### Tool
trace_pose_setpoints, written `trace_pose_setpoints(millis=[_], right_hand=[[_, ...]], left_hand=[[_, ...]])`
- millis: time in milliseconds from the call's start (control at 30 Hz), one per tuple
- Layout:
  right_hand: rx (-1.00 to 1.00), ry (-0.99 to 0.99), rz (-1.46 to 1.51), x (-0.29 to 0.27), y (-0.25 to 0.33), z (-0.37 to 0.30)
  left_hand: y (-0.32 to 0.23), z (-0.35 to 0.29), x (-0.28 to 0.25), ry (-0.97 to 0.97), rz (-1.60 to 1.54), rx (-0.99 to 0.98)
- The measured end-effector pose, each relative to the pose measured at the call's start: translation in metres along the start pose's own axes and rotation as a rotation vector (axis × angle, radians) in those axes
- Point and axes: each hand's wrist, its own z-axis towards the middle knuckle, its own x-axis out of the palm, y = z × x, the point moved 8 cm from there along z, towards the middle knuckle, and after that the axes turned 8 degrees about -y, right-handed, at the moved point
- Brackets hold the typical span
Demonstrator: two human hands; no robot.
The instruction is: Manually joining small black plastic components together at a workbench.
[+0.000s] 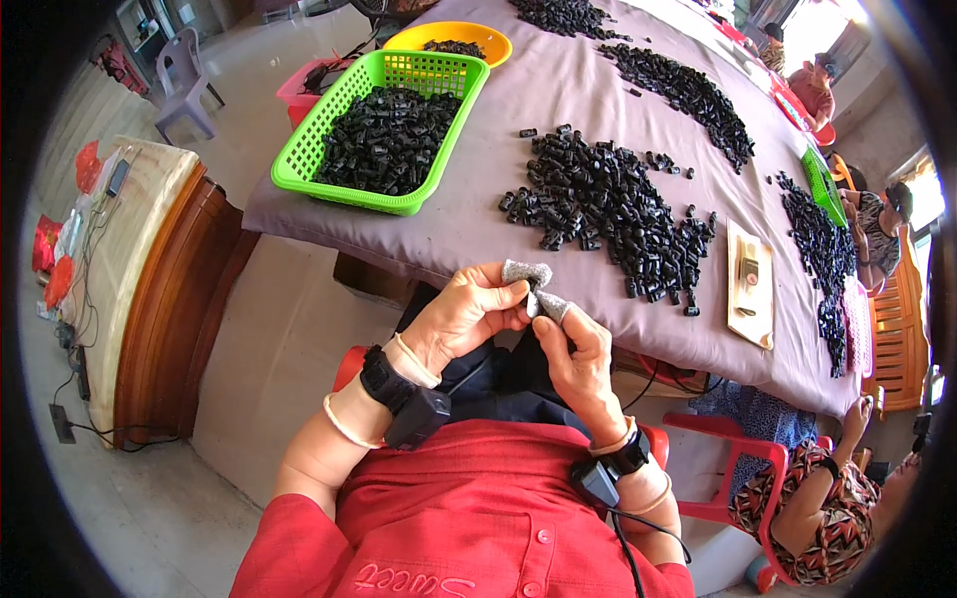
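Note:
Above my lap, in front of the table edge, my left hand (474,307) and my right hand (578,357) meet with fingertips pinched together. Grey knit fabric (526,271) wraps a fingertip of the left hand, and a similar grey piece (554,306) covers a fingertip of the right. Something small, partly dark and partly whitish, shows between the fingers; its kind cannot be made out. Straight ahead on the cloth-covered table (459,234) lies a loose heap of small black cylindrical parts (608,204). A green basket (289,179) full of similar black parts stands to the left.
Behind the basket sits a yellow bowl (498,45) with dark pieces. A pale board (750,324) holding a small object lies right of the heap. More black parts (693,90) spread farther back. Co-workers sit along the right, one person (827,508) close by on a red chair (718,453).

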Motion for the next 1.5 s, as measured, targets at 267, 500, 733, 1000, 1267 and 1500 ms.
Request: trace_pose_setpoints(millis=[267,500,733,1000,1267,1500], right_hand=[[-0.019,-0.019,-0.007,-0.0004,0.0007,0.0005],[-0.008,-0.018,-0.021,0.0001,-0.0005,0.0001],[0.003,-0.036,-0.023,0.0013,-0.0043,-0.0009],[0.005,-0.041,-0.032,0.0012,-0.0051,-0.0012],[-0.011,-0.056,-0.022,0.0016,-0.007,-0.0014],[0.001,-0.037,-0.041,0.0027,-0.0076,-0.0014]], left_hand=[[-0.0005,-0.0003,0.0003,-0.004,0.015,0.005],[0.0014,0.0009,-0.0022,-0.029,0.022,0.008],[0.0005,0.0007,-0.0012,-0.02,0.021,0.015],[0.0012,0.0022,-0.0027,-0.034,0.035,0.023],[0.003,0.004,-0.005,-0.034,0.045,0.027],[0.0039,0.0049,-0.0055,-0.018,0.031,0.022]])
